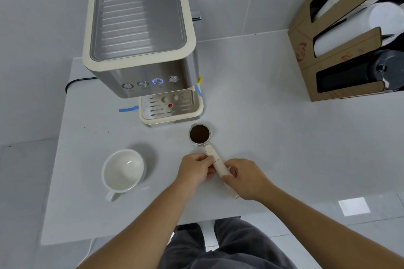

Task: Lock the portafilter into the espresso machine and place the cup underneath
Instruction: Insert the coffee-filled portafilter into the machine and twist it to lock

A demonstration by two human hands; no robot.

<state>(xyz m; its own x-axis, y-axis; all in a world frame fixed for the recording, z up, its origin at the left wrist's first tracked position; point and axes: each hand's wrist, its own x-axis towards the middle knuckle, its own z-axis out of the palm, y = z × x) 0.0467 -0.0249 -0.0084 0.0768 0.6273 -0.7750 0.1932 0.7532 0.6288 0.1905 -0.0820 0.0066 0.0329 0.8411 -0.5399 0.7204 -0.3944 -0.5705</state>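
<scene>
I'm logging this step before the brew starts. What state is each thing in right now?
Portafilter: filled with grounds, not locked in, on table.
Cup: empty, upright, on table.
Espresso machine: one button lit blue, drip tray bare.
Left hand: gripping handle.
Right hand: gripping handle.

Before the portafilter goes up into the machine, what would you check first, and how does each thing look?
1. Grip on the handle: left hand and right hand both hold it. Ok.
2. Coffee in the portafilter: basket full and dark, sitting level. Ok.
3. Machine powered: one button glows blue. Ok.
4. Drip tray free for the cup: nothing stands on it. Ok.
5. Cup ready: upright, empty, left of the hands. Ok.
6. Group head under the machine: hidden from this view. Cannot tell.
</scene>
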